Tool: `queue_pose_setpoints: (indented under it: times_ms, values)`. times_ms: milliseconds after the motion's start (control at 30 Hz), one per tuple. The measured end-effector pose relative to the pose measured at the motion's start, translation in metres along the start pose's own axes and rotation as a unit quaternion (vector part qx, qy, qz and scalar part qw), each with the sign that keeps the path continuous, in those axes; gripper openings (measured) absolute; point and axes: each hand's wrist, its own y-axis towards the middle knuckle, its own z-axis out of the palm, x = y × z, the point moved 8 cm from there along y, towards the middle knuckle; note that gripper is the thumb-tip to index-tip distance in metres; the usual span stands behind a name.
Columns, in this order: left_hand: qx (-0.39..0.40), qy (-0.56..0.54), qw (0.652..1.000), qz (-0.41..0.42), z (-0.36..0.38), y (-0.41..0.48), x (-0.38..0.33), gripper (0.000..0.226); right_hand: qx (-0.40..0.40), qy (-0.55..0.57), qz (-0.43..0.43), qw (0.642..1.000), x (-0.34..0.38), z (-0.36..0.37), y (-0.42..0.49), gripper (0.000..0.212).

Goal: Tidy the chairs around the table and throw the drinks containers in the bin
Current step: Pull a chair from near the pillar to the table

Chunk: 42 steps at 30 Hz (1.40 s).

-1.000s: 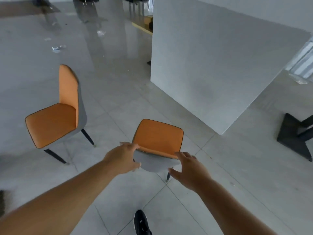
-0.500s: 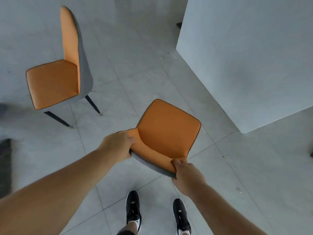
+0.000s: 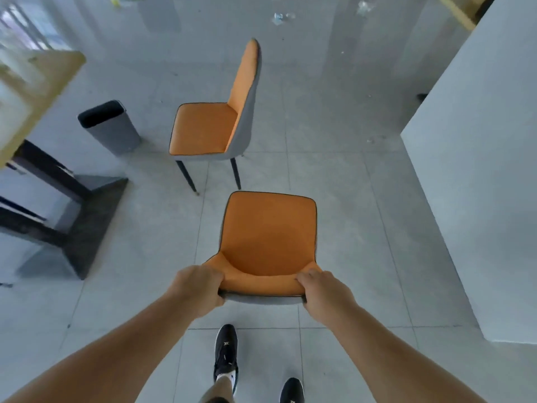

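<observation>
Orange upholstery bunches slightly under the fingers of the left hand, which wrap over the top edge of the near chair's backrest, clenched on its left corner. The right hand grips the right corner the same way. This chair stands on the floor tiles directly ahead of the feet, seat facing away. A second chair stands just beyond it, turned sideways, near a grey bin. The table lies off to the left, its dark base showing. The step in hand looks like repositioning the held chair; next it likely needs swinging left and pushing in toward the table.
</observation>
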Motion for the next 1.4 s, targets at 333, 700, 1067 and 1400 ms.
queue_pose_setpoints:
  times_ms: [333, 700, 1067, 1400]
  values:
    - [0.031, -0.135, 0.975, -0.174, 0.060, -0.077, 0.155, 0.025, 0.009, -0.155, -0.213, 0.965, 0.198, -0.030, 0.117, 0.026]
    - [-0.028, -0.258, 0.915, -0.309, 0.097, -0.100, 0.303, 0.033, 0.046, -0.269, -0.346, 0.898, 0.416, -0.050, 0.235, 0.023]
    - [-0.012, -0.302, 0.848, -0.436, 0.093, -0.055, 0.415, 0.034, 0.048, -0.308, -0.438, 0.843, 0.546, -0.082, 0.365, 0.020]
    - [-0.015, -0.377, 0.688, -0.620, 0.073, -0.042, 0.493, 0.037, 0.065, -0.330, -0.557, 0.759, 0.649, -0.101, 0.468, 0.017]
